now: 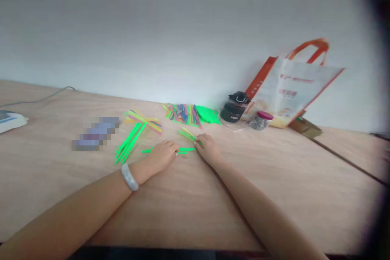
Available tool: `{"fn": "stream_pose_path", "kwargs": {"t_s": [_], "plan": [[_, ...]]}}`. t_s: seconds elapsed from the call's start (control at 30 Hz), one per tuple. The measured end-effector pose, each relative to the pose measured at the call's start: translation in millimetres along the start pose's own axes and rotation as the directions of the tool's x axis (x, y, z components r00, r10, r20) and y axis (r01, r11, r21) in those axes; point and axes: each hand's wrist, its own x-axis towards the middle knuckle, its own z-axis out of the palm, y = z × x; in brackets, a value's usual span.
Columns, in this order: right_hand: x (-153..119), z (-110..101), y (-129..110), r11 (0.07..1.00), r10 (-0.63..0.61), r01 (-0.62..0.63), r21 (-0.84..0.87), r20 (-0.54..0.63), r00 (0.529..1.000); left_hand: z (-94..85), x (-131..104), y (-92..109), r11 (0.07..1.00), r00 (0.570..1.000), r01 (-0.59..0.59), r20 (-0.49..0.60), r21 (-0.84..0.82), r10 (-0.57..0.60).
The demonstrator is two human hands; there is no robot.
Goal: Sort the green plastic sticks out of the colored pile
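Observation:
Several thin, bright green straw-like strips point(186, 150) lie crosswise on the table, running under my left hand point(163, 155). That hand, with a pale bangle point(130, 177) on its wrist, rests with fingers curled over them. My right hand point(208, 148) is at their right end, its fingers closed on a few yellow and green strips point(186, 133) that stick out to the upper left. Left of my hands is a slanted bundle of green strips point(131, 143). Just behind it, multicoloured strips point(144, 120) lie crossed over one another.
A pile of coloured strips point(183, 113) and green ones point(209, 114) sits near the wall. Beside it stand a black bottle point(234, 109), a jar with a pink lid point(261, 121) and a tote bag point(286, 89). A blurred-out flat item point(96, 133) and a white device point(12, 121) are leftward.

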Motion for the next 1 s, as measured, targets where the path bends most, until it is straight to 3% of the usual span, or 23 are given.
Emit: {"fn": "stream_pose_path", "kwargs": {"t_s": [0.3,0.53,0.73,0.9,1.0], "plan": [[1.4,-8.7,-15.7,0.998,-0.04,0.035,-0.047,-0.105,0.994,11.0,7.8,-0.1,0.999,0.999,0.029,-0.027,0.034,-0.028],[-6.4,-12.1,-30.0,0.999,0.027,-0.025,0.021,-0.113,0.993,10.7,7.4,-0.7,0.999,0.996,0.022,-0.09,0.032,-0.019],[-7.6,-8.9,-33.9,0.977,0.048,-0.025,0.211,-0.104,0.993,2.0,6.3,5.8,0.992,0.99,0.038,-0.142,0.118,-0.021],[-7.2,-2.2,-40.2,0.901,0.143,-0.097,0.423,-0.077,0.987,-2.8,5.5,6.3,1.0,0.978,0.0,-0.209,0.015,0.003],[-8.3,-0.5,-47.1,0.85,0.184,-0.136,0.509,-0.043,0.982,-3.4,4.9,5.0,0.999,0.983,-0.008,-0.186,-0.04,0.001]]}}
